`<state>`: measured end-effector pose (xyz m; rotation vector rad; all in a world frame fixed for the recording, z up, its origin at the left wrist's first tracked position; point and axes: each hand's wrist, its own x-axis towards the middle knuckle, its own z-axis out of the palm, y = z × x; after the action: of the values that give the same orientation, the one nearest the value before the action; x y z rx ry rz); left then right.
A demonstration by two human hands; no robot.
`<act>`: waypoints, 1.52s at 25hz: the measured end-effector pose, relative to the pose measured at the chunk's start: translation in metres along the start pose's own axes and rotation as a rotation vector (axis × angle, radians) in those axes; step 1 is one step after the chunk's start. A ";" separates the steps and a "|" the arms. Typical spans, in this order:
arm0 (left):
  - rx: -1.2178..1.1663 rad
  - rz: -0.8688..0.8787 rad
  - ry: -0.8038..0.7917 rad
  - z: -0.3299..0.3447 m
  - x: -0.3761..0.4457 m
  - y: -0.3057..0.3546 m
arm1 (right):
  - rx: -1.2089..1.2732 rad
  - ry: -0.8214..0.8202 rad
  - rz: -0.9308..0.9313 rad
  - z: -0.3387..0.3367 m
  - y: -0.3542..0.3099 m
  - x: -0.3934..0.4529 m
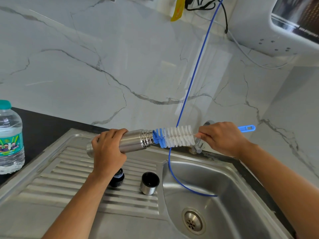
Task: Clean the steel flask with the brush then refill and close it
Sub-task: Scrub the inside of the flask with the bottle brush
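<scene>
**A:** Head view. What do we hold, and where?

**B:** Our left hand [107, 147] is wrapped around the cylindrical brushed-steel flask [134, 141], which lies nearly level in the air above the ribbed steel draining board [69, 178], its threaded mouth pointing right. Our right hand [222, 138] pinches the stem of the blue-and-white bristle bottle brush [174, 136] just behind the bristles; the blue plastic handle end [246, 128] sticks out past the knuckles. Only the blue tip of the bristles sits at the mouth; the white bristles are outside.

**A:** How do we do this step well?

**B:** We judge the scrub has barely begun. We should keep the brush in line with the flask's axis, push it in until the tip reaches the base, then twist and stroke. The left-hand grip should stay firm, since the bristles will drag. Tilting the mouth towards the steel sink basin [233, 195] would let drips fall there.

**A:** And the other parts?

**B:** The small steel cup-lid [149, 183] stands mouth-up on the draining board; the dark stopper [118, 177] is just beside it, partly hidden by our forearm. The clear plastic water bottle with a teal cap [10, 138] waits on the dark bench [43, 123], well apart at the left, likely for the refill.
</scene>
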<state>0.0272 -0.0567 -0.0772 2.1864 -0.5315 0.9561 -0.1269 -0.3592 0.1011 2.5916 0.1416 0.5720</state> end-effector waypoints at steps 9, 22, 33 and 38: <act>0.021 0.062 -0.008 0.001 -0.001 0.002 | 1.003 -0.792 0.400 -0.012 0.018 -0.003; -0.059 0.021 -0.014 0.007 -0.008 0.014 | 0.034 0.131 -0.086 0.008 0.023 -0.019; -0.058 -0.195 0.023 -0.002 0.001 -0.013 | 1.026 -0.610 0.588 -0.001 0.058 -0.039; -0.090 -0.180 0.001 -0.001 0.000 0.001 | 1.062 -0.438 0.603 0.020 0.039 -0.044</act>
<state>0.0259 -0.0562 -0.0766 2.1123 -0.3623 0.8217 -0.1589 -0.4115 0.0873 3.7415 -0.6841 0.0609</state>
